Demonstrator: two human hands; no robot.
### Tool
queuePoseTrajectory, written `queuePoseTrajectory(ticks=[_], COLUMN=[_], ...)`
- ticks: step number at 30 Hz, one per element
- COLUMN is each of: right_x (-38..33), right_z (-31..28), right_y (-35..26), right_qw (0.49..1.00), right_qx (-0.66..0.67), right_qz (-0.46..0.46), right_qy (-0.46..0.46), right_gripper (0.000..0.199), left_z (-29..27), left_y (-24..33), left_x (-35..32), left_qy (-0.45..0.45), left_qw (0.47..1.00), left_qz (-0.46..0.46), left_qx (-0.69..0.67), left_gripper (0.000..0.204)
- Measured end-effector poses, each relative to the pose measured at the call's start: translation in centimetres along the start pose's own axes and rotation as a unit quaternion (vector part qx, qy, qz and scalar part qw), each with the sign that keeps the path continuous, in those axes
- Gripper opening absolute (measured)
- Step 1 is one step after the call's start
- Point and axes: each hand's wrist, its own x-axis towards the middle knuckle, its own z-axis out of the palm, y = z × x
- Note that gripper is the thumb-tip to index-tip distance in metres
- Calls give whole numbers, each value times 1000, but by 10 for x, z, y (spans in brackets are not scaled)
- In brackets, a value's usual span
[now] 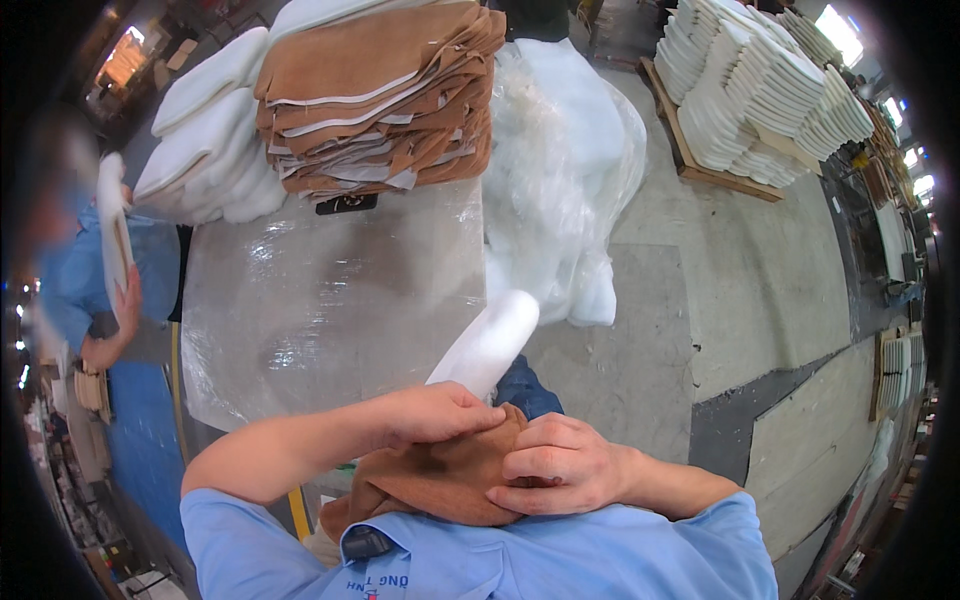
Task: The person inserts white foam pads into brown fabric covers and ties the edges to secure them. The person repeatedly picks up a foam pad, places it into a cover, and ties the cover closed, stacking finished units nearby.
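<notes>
Close to my chest, a brown fabric cover [440, 475] is bunched up between my hands. My left hand [435, 412] pinches its upper edge, thumb against the fingers. At the right side of the opening, my right hand [562, 465] has its fingers curled over the cloth. A long white padding piece [487, 345] with a rounded end sticks up out of the cover, tilted to the right. Its lower part is hidden by the cloth and my left hand.
A plastic-wrapped table [330, 300] stands ahead, bearing a stack of brown covers [370, 110], white padding [215, 150] and a dark phone [347, 203]. Right of it lies a clear bag of white padding [560, 170]. A pallet [690, 150] holds stacked white pieces. At left, a person [110, 250] holds white padding.
</notes>
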Motion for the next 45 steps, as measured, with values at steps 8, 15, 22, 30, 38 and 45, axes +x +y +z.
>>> queuePoseTrajectory(ticks=[8, 15, 22, 30, 38, 45], right_x=[-33, -61, -102, -86, -70, -72], right_z=[-24, 36, 70, 87, 76, 63], right_y=[47, 96, 85, 49, 28, 34], right_qw=[835, 700, 683, 745, 850, 764], right_qx=[268, 530, 587, 460, 169, 350], right_qz=[465, 425, 432, 470, 484, 533], right_qy=[-122, -221, -53, 114, 122, 100], right_gripper=[56, 50, 32, 32, 36, 32], left_z=[6, 18, 7, 4, -2, 3], left_y=[9, 36, 24, 25, 33, 36], left_x=[-4, -8, 5, 28, 32, 20], left_qy=[18, 43, 43, 105, 9, 94], left_qw=[968, 908, 946, 964, 916, 887], left_qz=[104, 140, 222, 91, 45, 225], left_qx=[230, 393, 231, 228, 399, 391], left_gripper=[25, 28, 26, 31, 42, 24])
